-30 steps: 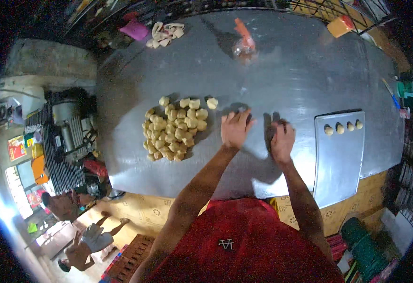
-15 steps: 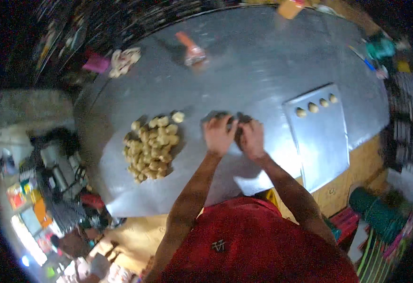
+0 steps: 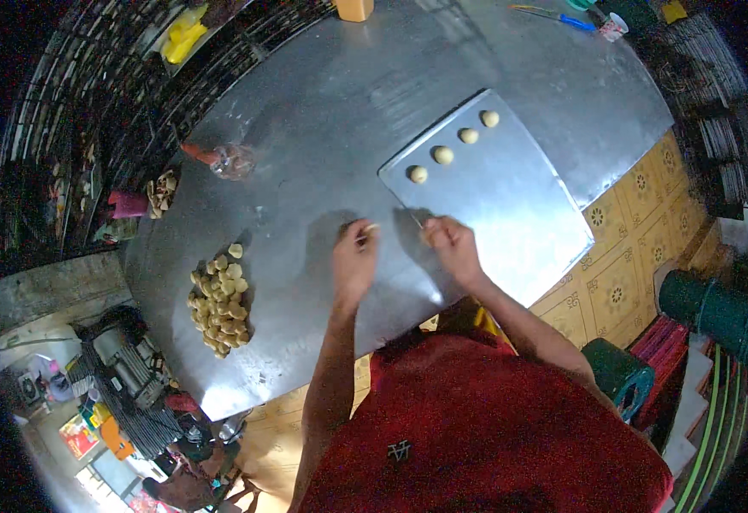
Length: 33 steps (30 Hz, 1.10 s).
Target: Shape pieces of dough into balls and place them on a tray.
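Note:
My left hand [image 3: 355, 261] hovers over the metal table with its fingers curled around a small pale dough ball [image 3: 371, 230], only partly visible. My right hand [image 3: 451, 245], also closed, is beside the near-left edge of a metal tray [image 3: 511, 214]. A bit of another dough ball [image 3: 427, 233] shows at its fingertips, the rest hidden by the fingers. Several round dough balls [image 3: 443, 155] sit in a row along the tray's far-left side. To the left of my hands, a heap of cut dough pieces [image 3: 220, 306] lies on the table.
On the steel table [image 3: 306, 171] lies a clear plastic bag with an orange end [image 3: 232, 162] at the far left. An orange container [image 3: 354, 8] stands at the back edge. Dark racks [image 3: 75, 111] line the left side; green rolled mesh [image 3: 707, 312] is at the right.
Both hands have lifted from the tabletop, and their fingers have closed around dough. The view has turned, so the tray appears nearer my hands and the heap lower left.

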Motion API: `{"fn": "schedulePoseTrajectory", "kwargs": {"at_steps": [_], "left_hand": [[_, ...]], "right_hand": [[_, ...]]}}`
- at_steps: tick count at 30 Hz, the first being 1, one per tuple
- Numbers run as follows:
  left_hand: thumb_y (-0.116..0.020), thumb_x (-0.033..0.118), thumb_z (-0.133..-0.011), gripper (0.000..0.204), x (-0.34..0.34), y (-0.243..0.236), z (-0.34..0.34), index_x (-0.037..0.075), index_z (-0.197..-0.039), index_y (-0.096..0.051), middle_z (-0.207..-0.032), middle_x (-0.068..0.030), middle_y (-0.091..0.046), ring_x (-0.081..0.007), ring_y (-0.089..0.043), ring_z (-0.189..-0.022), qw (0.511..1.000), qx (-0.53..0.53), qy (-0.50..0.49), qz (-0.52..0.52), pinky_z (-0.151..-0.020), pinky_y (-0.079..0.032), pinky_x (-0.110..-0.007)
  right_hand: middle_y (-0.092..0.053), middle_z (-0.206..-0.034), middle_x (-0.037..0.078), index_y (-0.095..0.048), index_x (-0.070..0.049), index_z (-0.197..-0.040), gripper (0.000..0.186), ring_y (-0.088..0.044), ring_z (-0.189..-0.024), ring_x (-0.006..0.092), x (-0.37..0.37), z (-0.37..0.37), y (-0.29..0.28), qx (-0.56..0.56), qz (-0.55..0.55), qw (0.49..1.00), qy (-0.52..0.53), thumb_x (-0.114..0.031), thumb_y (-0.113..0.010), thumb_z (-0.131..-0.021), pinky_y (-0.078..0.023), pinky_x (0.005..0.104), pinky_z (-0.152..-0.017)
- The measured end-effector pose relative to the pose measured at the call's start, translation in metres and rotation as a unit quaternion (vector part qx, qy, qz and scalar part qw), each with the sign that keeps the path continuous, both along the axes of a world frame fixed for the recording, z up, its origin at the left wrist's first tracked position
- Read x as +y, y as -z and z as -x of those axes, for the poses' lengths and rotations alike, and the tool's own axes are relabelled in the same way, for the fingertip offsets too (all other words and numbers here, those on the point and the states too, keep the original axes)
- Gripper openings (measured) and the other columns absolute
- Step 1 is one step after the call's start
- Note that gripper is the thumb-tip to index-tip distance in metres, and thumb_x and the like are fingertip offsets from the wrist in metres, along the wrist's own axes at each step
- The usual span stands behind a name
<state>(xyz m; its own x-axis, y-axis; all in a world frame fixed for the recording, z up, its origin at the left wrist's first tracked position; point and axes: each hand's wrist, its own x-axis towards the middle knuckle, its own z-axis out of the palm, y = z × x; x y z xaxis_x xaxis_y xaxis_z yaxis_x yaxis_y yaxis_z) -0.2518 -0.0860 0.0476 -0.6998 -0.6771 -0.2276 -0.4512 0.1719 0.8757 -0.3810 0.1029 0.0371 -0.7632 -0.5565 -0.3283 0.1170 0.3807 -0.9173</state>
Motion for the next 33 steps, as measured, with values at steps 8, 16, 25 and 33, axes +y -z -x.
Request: {"fn": "schedulePoseTrajectory", "kwargs": {"at_steps": [8,16,25,33], "left_hand": [[-0.079,0.017,-0.095,0.040,0.066,0.004,0.137,-0.003,-0.127,-0.067,-0.121,-0.0221,-0.068,-0.0402,-0.068,-0.111,0.980,-0.019,0.167,0.109,-0.095,-0.055,-0.049],[-0.078,0.021,-0.095,0.045,0.069,0.034,0.013,0.002,-0.134,-0.066,-0.124,-0.0215,-0.069,-0.0423,-0.065,-0.111,0.995,0.055,0.042,0.070,-0.103,-0.051,-0.050],[-0.069,0.011,-0.097,0.037,-0.180,0.062,-0.135,0.002,-0.133,-0.065,-0.128,-0.0247,-0.065,-0.0494,-0.055,-0.127,0.879,-0.103,-0.197,0.422,-0.108,-0.045,-0.058],[-0.075,0.017,-0.093,0.039,-0.211,0.013,-0.213,0.001,-0.126,-0.063,-0.116,-0.0240,-0.069,-0.0465,-0.069,-0.095,0.944,-0.168,-0.175,0.223,-0.079,-0.057,-0.053]], "right_hand": [[-0.065,-0.123,0.026,-0.067,0.002,-0.122,0.033,-0.064,-0.112,0.0448,0.021,0.123,-0.001,0.366,-0.038,0.920,-0.140,-0.001,-0.068,-0.089,-0.054,0.0473,-0.095],[-0.064,-0.130,0.026,-0.066,0.001,-0.133,0.031,-0.062,-0.121,0.0438,0.028,0.054,-0.013,0.334,-0.045,0.941,-0.037,-0.013,-0.061,-0.106,-0.051,0.0499,-0.105],[-0.055,-0.147,0.025,-0.061,-0.003,-0.140,0.043,-0.050,-0.141,0.0445,-0.111,-0.090,0.037,0.437,-0.023,0.853,-0.282,-0.018,-0.062,-0.101,-0.041,0.0568,-0.116],[-0.048,-0.158,0.026,-0.056,-0.003,-0.150,0.053,-0.044,-0.148,0.0480,-0.122,-0.095,0.048,0.475,-0.080,0.817,-0.318,-0.018,-0.058,-0.098,-0.035,0.0596,-0.119]]}}
